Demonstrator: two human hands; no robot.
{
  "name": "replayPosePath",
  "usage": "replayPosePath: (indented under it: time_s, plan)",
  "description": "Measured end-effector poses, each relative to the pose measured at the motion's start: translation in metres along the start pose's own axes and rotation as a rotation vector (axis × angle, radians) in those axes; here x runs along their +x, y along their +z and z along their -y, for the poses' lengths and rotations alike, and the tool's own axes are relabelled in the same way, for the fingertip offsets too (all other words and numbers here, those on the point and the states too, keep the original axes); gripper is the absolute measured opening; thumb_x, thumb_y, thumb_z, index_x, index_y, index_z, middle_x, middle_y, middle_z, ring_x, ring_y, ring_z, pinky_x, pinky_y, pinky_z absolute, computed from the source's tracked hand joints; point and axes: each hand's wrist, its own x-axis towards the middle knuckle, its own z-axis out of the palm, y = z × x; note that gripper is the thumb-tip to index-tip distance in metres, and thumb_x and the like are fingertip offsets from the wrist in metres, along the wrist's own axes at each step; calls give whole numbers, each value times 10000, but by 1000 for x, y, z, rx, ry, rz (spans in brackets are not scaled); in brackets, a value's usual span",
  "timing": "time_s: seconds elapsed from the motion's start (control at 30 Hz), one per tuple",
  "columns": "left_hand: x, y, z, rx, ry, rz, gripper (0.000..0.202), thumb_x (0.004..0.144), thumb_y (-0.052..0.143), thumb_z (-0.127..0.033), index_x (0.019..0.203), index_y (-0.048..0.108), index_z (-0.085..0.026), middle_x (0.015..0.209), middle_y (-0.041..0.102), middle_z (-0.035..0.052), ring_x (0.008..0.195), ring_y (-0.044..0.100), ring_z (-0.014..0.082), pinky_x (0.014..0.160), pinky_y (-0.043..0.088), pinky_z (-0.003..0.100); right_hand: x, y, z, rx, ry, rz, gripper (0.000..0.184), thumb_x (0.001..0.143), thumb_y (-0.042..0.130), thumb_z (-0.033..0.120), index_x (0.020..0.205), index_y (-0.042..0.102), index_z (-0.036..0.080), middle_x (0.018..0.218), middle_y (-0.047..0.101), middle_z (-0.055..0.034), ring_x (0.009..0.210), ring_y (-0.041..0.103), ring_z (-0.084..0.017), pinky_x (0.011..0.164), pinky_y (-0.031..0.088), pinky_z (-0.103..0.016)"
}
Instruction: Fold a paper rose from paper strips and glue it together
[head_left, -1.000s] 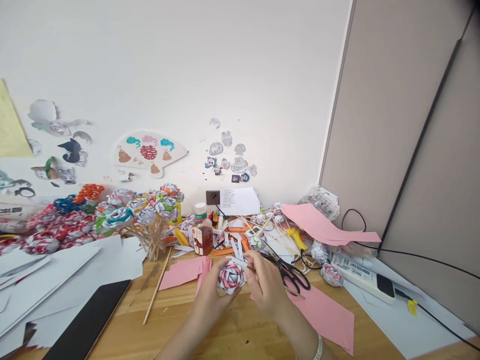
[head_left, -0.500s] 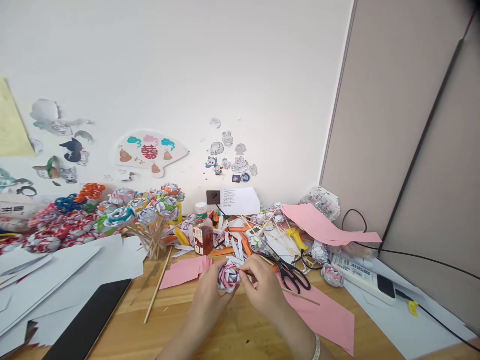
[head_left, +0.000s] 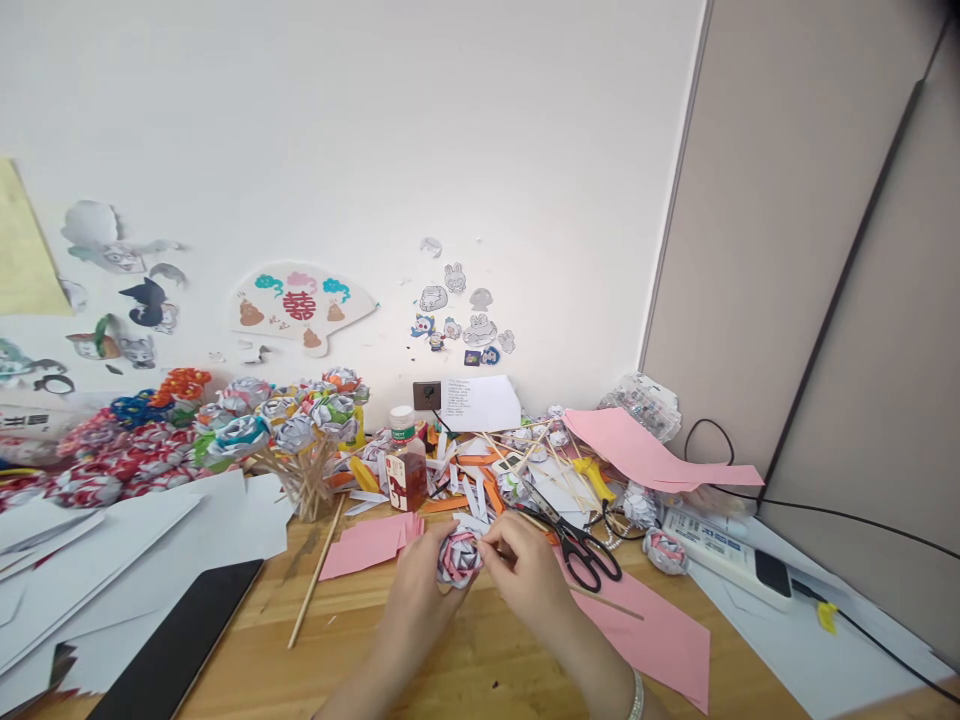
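A small folded paper rose [head_left: 458, 556], pink, white and grey, is held above the wooden desk [head_left: 465, 670] between both hands. My left hand [head_left: 421, 590] cups it from below and behind, fingers curled round it. My right hand [head_left: 529, 578] pinches its right edge with thumb and fingertips. A thin wooden stick [head_left: 600, 600] runs out to the right from under my right hand. Black-handled scissors [head_left: 581, 552] lie just right of my right hand, on pink paper [head_left: 652, 640].
Finished paper roses on sticks [head_left: 300, 430] and a red pile of them [head_left: 112, 460] stand at the left. A small bottle [head_left: 406, 464], paper strips and sticks clutter the back. A dark tablet [head_left: 180, 640], white sheets, a loose stick [head_left: 315, 572] and a calculator-like device [head_left: 727, 555] lie around.
My hands turned the rose slightly and drew closer together around it; my right hand slid left from near the scissors onto the rose's edge, uncovering the stick on the pink paper.
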Motion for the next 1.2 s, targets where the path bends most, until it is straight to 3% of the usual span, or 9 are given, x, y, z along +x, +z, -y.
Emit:
replayPosePath:
  time_s: [0.33,0.57,0.93,1.2]
  plan:
    - [-1,0,2,30,36,20,391,702,658,-250,1078,566,-202,945,707,95,858,670,275,737,559,422,3,-5,1,-33,-35,22,123,802,575,117,711,548,195,702,566,6,657,552,-134,588,382,-210]
    - [0,-1,1,73,84,30,366,723,632,-229,1079,556,-201,949,703,88,859,667,266,733,556,416,-1,-1,-2,-138,-58,10,175,865,518,157,695,521,200,671,578,5,628,553,-136,569,374,-215]
    - [-2,0,2,86,91,31,374,726,615,-212,1092,539,-203,968,694,91,878,662,264,750,550,417,-5,1,-7,-246,-226,19,274,989,334,258,842,558,202,721,641,-31,617,602,-156,565,426,-243]
    - [-2,0,2,91,91,23,376,717,615,-184,1086,543,-202,956,696,84,875,660,259,753,552,409,-2,-4,-7,-357,-317,126,357,998,275,216,834,591,190,716,609,-41,626,586,-155,582,429,-247]
